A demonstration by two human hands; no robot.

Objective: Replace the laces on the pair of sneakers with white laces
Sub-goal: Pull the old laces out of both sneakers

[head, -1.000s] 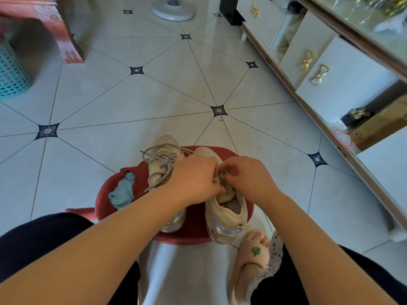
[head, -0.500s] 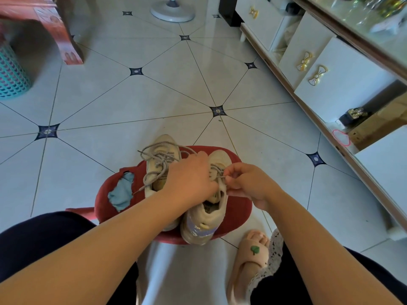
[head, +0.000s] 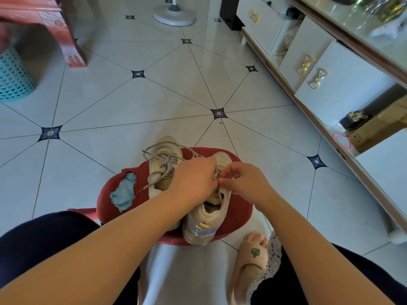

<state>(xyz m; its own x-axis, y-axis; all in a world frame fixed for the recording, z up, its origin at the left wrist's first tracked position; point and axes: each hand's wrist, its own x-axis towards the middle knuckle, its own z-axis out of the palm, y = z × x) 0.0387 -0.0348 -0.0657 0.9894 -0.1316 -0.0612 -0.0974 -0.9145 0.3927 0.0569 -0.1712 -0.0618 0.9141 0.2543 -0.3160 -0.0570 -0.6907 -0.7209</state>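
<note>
Two beige sneakers sit on a round red stool [head: 239, 213] between my knees. The left sneaker [head: 164, 150] carries loose grey speckled laces [head: 159, 167] that trail over its side. The right sneaker [head: 208, 219] points its heel toward me and leans over the stool's near edge. My left hand [head: 192, 180] grips the right sneaker over its tongue. Beside it, my right hand [head: 243, 180] pinches the grey lace at the eyelets. My fingers hide the lace there. No white laces are in view.
A torn patch on the stool shows blue padding [head: 123, 193]. My slippered foot [head: 248, 258] rests on the tiled floor at the stool's right. A white cabinet [head: 339, 84] runs along the right, a fan base [head: 174, 13] stands far back, and a teal basket [head: 13, 75] and red wooden furniture [head: 68, 40] stand at left.
The right sneaker has slid toward me and tipped over the stool's near edge. My right hand has drawn slightly right, pulling at the lace; my left hand keeps its hold.
</note>
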